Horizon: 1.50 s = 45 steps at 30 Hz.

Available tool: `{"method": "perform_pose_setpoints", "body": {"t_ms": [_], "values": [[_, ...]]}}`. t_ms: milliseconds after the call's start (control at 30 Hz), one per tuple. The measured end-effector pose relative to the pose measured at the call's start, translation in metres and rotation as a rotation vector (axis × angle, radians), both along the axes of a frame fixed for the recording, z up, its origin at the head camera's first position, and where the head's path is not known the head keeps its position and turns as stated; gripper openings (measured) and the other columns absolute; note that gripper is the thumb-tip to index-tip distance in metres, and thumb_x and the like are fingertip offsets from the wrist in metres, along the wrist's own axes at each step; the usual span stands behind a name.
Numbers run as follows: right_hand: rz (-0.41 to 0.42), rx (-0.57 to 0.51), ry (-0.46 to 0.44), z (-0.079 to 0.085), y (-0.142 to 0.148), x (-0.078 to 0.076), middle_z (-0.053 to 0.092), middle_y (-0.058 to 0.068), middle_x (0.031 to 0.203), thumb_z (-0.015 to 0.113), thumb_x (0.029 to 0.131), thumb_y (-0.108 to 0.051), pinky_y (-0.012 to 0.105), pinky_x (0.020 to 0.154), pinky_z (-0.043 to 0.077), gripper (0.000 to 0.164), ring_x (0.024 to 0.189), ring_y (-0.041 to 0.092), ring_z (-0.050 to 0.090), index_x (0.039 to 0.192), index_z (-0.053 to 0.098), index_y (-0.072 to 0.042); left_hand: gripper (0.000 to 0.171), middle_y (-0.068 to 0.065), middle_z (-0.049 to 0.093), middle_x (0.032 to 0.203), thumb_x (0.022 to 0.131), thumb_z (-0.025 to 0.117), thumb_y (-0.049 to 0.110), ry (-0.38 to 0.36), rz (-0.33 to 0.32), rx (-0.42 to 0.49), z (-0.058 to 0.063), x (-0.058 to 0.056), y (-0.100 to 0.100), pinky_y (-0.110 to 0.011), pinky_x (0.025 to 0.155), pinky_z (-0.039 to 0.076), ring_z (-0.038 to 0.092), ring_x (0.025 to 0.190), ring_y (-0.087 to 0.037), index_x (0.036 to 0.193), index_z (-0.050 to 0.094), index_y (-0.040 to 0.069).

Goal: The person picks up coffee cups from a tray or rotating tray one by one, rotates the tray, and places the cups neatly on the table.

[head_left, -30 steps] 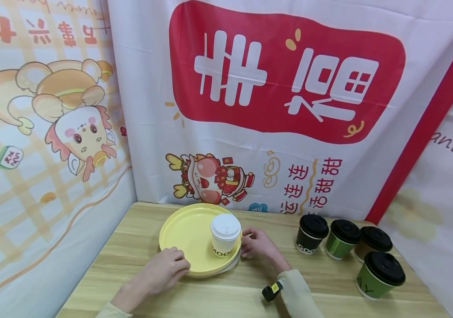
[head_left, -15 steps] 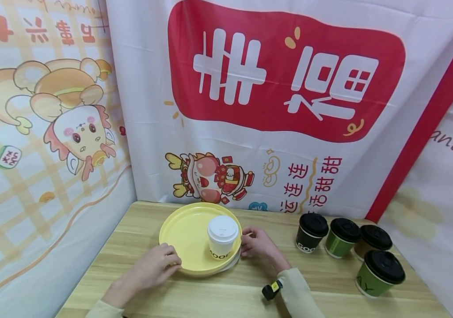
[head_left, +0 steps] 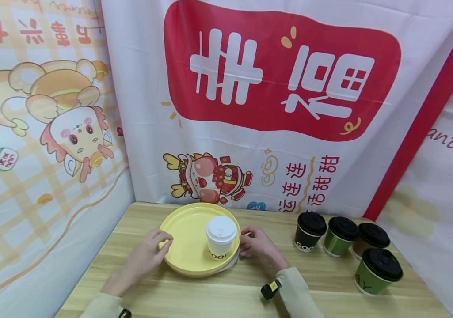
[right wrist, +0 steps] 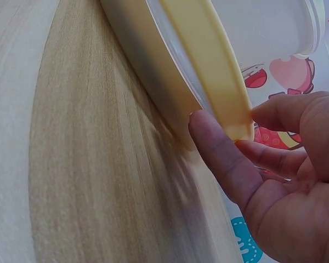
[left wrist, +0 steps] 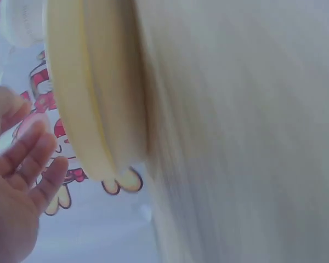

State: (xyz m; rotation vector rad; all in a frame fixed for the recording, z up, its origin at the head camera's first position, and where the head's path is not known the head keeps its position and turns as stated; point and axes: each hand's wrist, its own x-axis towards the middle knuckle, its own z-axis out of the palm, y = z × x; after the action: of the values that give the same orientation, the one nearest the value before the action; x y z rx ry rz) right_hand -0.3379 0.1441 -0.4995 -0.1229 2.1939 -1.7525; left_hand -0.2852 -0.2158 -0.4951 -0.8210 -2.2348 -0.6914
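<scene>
A yellow round tray [head_left: 184,236] sits on a low round base [head_left: 231,264] on the wooden table. The base's pale edge shows at the front right. Near the tray's right side stands a white-lidded paper cup [head_left: 221,240], upright, with dark lettering. My left hand [head_left: 148,251] hovers by the tray's left rim, fingers relaxed and holding nothing. In the left wrist view its fingers lie apart from the tray's edge. My right hand [head_left: 259,245] holds the right edge. The right wrist view has its thumb [right wrist: 208,131] at the lower edge and a finger against the upper rim.
Several black-lidded cups stand at the table's right: a black one [head_left: 309,234], a green one [head_left: 339,238], a brown one [head_left: 369,240] and another green one [head_left: 375,274] nearer the front. A printed cloth [head_left: 290,88] hangs behind the table.
My left hand has slid from the tray's front rim round to its left side. The cup has shifted slightly left and its lettering has turned. My right hand has stayed at the right edge.
</scene>
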Motion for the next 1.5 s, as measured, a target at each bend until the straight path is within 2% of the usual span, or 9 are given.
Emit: {"method": "perform_pose_setpoints", "body": {"t_ms": [167, 267, 467, 600, 833, 1033, 1233, 1500], "values": [[0.002, 0.007, -0.001, 0.002, 0.000, 0.000, 0.063, 0.017, 0.092, 0.060, 0.087, -0.019, 0.044, 0.071, 0.055, 0.033, 0.077, 0.030, 0.066, 0.113, 0.052, -0.001, 0.018, -0.004, 0.062, 0.095, 0.084, 0.065, 0.006, -0.144, 0.091, 0.204, 0.007, -0.009, 0.003, -0.027, 0.065, 0.053, 0.058, 0.083, -0.013, 0.102, 0.064, 0.007], [0.006, 0.008, 0.006, 0.002, 0.001, 0.000, 0.063, 0.017, 0.092, 0.060, 0.088, -0.019, 0.044, 0.070, 0.055, 0.032, 0.075, 0.029, 0.066, 0.113, 0.052, -0.001, 0.022, -0.009, 0.062, 0.101, 0.087, 0.062, 0.012, -0.271, 0.152, 0.283, 0.012, -0.018, 0.002, -0.026, 0.067, 0.053, 0.058, 0.087, -0.017, 0.108, 0.062, 0.005], [0.010, 0.005, 0.005, 0.002, 0.002, -0.001, 0.064, 0.017, 0.090, 0.059, 0.088, -0.018, 0.042, 0.068, 0.056, 0.031, 0.072, 0.026, 0.066, 0.112, 0.052, 0.000, 0.035, -0.017, 0.057, 0.112, 0.093, 0.055, 0.024, -0.512, 0.253, 0.315, 0.015, -0.034, -0.003, -0.039, 0.080, 0.052, 0.057, 0.097, -0.028, 0.119, 0.055, 0.001], [0.013, 0.009, 0.007, 0.002, 0.002, -0.001, 0.064, 0.017, 0.090, 0.058, 0.089, -0.017, 0.042, 0.068, 0.056, 0.030, 0.072, 0.026, 0.066, 0.112, 0.052, 0.000, 0.037, -0.019, 0.055, 0.114, 0.092, 0.055, 0.023, -0.599, 0.289, 0.344, 0.014, -0.039, -0.003, -0.043, 0.082, 0.050, 0.059, 0.098, -0.031, 0.121, 0.054, 0.001], [0.009, 0.017, 0.004, 0.003, 0.002, -0.001, 0.064, 0.017, 0.091, 0.059, 0.089, -0.019, 0.042, 0.069, 0.056, 0.029, 0.074, 0.027, 0.067, 0.112, 0.053, -0.001, 0.037, -0.025, 0.056, 0.118, 0.093, 0.054, 0.020, -0.661, 0.281, 0.373, 0.008, -0.042, -0.003, -0.044, 0.088, 0.049, 0.059, 0.104, -0.035, 0.123, 0.050, -0.001], [0.005, 0.018, 0.006, 0.003, 0.000, 0.000, 0.064, 0.017, 0.091, 0.059, 0.089, -0.020, 0.043, 0.069, 0.055, 0.030, 0.075, 0.028, 0.066, 0.111, 0.054, -0.002, 0.040, -0.023, 0.056, 0.123, 0.094, 0.052, 0.026, -0.716, 0.305, 0.373, 0.006, -0.051, -0.009, -0.047, 0.092, 0.045, 0.056, 0.109, -0.037, 0.125, 0.052, 0.000], [0.021, 0.017, 0.003, 0.002, 0.001, 0.000, 0.064, 0.017, 0.092, 0.060, 0.089, -0.020, 0.043, 0.070, 0.055, 0.030, 0.076, 0.029, 0.066, 0.112, 0.053, -0.001, 0.037, -0.018, 0.061, 0.118, 0.093, 0.053, 0.024, -0.743, 0.315, 0.399, 0.006, -0.055, -0.009, -0.044, 0.090, 0.047, 0.058, 0.107, -0.033, 0.122, 0.058, 0.001], [0.017, 0.019, 0.018, 0.002, 0.002, -0.001, 0.064, 0.018, 0.090, 0.059, 0.089, -0.019, 0.043, 0.069, 0.056, 0.031, 0.074, 0.029, 0.067, 0.112, 0.052, 0.001, 0.035, -0.019, 0.062, 0.115, 0.093, 0.051, 0.018, -0.742, 0.338, 0.409, 0.000, -0.060, -0.010, -0.045, 0.093, 0.044, 0.056, 0.107, -0.033, 0.122, 0.057, 0.000]]}}
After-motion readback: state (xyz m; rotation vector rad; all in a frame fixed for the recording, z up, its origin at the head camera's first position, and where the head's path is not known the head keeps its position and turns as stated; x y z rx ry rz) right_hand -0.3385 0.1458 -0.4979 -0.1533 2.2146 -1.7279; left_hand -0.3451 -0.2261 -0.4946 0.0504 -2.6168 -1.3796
